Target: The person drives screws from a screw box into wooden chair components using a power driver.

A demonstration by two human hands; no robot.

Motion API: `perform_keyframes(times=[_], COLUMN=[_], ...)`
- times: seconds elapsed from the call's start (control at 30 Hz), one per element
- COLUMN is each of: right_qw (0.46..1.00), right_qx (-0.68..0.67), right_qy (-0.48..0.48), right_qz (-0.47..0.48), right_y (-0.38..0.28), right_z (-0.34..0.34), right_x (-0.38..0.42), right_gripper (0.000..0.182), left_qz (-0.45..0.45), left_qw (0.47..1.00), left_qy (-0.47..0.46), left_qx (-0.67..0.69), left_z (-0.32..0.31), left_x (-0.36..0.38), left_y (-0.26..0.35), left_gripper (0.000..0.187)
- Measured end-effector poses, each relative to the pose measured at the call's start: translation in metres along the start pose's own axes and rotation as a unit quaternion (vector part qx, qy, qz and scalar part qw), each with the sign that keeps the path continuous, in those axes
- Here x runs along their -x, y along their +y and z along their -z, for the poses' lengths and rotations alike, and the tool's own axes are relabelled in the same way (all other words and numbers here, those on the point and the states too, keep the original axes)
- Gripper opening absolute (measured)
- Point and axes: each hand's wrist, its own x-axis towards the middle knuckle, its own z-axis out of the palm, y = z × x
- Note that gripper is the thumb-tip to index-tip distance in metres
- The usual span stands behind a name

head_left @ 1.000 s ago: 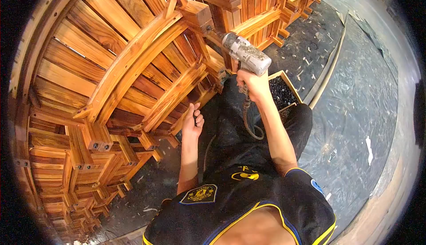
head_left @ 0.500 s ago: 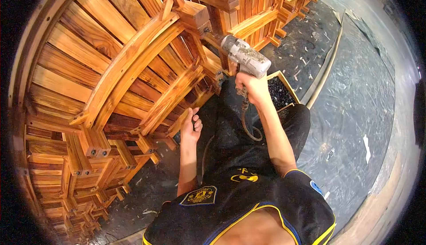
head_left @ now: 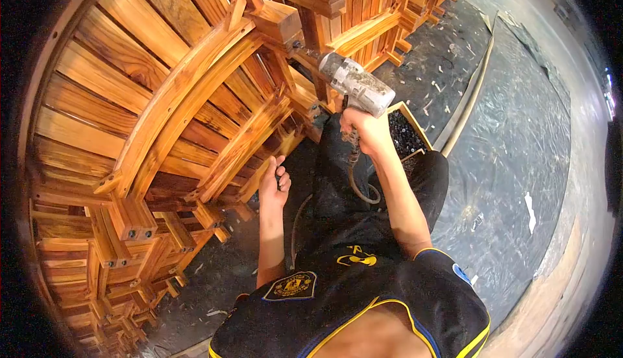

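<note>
My right hand (head_left: 368, 129) is wrapped round the handle of a scuffed grey air impact wrench (head_left: 359, 85). Its front end points at the bolted leg joint (head_left: 280, 22) of a slatted wooden table (head_left: 185, 62), which is tipped up with its underside facing me. A hose (head_left: 354, 179) hangs from the wrench handle. My left hand (head_left: 275, 186) is closed beside the lower edge of the wooden frame, with curled fingers around something small and dark that I cannot make out.
Beyond my right hand lies a wooden box (head_left: 407, 134) of small dark hardware. More slatted wooden pieces (head_left: 373, 14) stand at the back and lower left. Dark sheeting (head_left: 506, 144) covers the floor, with scraps and a long rolled edge (head_left: 477, 92).
The view has shifted slightly, so the wooden pieces sit a little further left. My left hand remains closed, and my right hand keeps the wrench at the same joint.
</note>
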Motion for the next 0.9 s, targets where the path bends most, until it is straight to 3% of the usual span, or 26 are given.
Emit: perform_keyframes(times=[0.1, 0.17, 0.23, 0.27, 0.3, 0.33, 0.37, 0.4, 0.43, 0.47, 0.5, 0.57, 0.6, 0.67, 0.8, 0.9], right_qw=[0.997, 0.995, 0.997, 0.998, 0.986, 0.929, 0.88, 0.926, 0.972, 0.973, 0.968, 0.979, 0.977, 0.975, 0.982, 0.99], right_qx=[0.076, 0.071, 0.057, 0.052, 0.081, 0.239, 0.303, 0.219, 0.136, 0.174, 0.162, 0.143, 0.155, 0.151, 0.105, 0.082], right_qy=[0.007, 0.002, -0.044, -0.041, -0.037, -0.075, -0.082, -0.043, -0.034, -0.044, -0.025, -0.012, -0.004, -0.001, 0.014, 0.033], right_qz=[-0.017, 0.063, -0.01, 0.006, 0.14, 0.272, 0.357, 0.305, 0.19, 0.147, 0.189, 0.144, 0.144, 0.16, 0.159, 0.105], right_y=[0.003, 0.015, 0.004, 0.002, 0.005, 0.023, 0.019, 0.022, 0.014, 0.013, 0.03, 0.038, 0.041, 0.032, 0.027, 0.041], right_z=[0.005, 0.011, 0.018, 0.02, 0.02, 0.035, 0.038, 0.034, 0.036, 0.043, 0.047, 0.057, 0.063, 0.069, 0.077, 0.082], right_x=[-0.001, -0.001, 0.013, 0.022, 0.025, 0.025, 0.037, 0.051, 0.072, 0.086, 0.091, 0.1, 0.1, 0.104, 0.097, 0.09], right_gripper=[0.027, 0.025, 0.03, 0.033, 0.037, 0.04, 0.041, 0.041, 0.041, 0.039, 0.03, 0.024, 0.021, 0.017, 0.017, 0.018], left_qz=[0.01, 0.024, 0.013, 0.016, 0.029, 0.012, 0.004, -0.006, 0.015, 0.014, -0.012, 0.022, 0.033, -0.056, -0.071, -0.069], left_qw=[0.999, 0.998, 0.998, 0.996, 0.994, 0.995, 0.995, 0.992, 0.996, 0.995, 0.998, 0.966, 0.96, 0.974, 0.976, 0.966], left_qy=[-0.03, -0.066, -0.06, -0.079, -0.103, -0.087, -0.095, -0.11, -0.081, -0.092, 0.014, -0.248, -0.27, -0.124, -0.143, -0.182], left_qx=[-0.001, 0.003, -0.032, -0.035, -0.019, -0.05, -0.041, -0.055, -0.03, -0.021, -0.058, -0.071, -0.074, -0.18, -0.147, -0.168], left_z=[-0.002, -0.002, -0.027, -0.038, -0.045, -0.058, -0.066, -0.077, -0.079, -0.1, -0.119, -0.103, -0.128, -0.159, -0.176, -0.179], left_x=[-0.007, -0.014, -0.008, -0.005, -0.009, -0.003, -0.001, -0.005, -0.013, -0.005, -0.01, -0.068, -0.065, -0.037, -0.037, -0.036], left_y=[-0.001, -0.002, -0.002, 0.0, -0.001, -0.001, 0.001, 0.0, 0.003, 0.006, 0.006, 0.013, 0.004, -0.005, -0.013, -0.008], left_gripper=[0.033, 0.032, 0.032, 0.031, 0.029, 0.026, 0.026, 0.027, 0.029, 0.025, 0.022, 0.033, 0.033, 0.034, 0.033, 0.035])
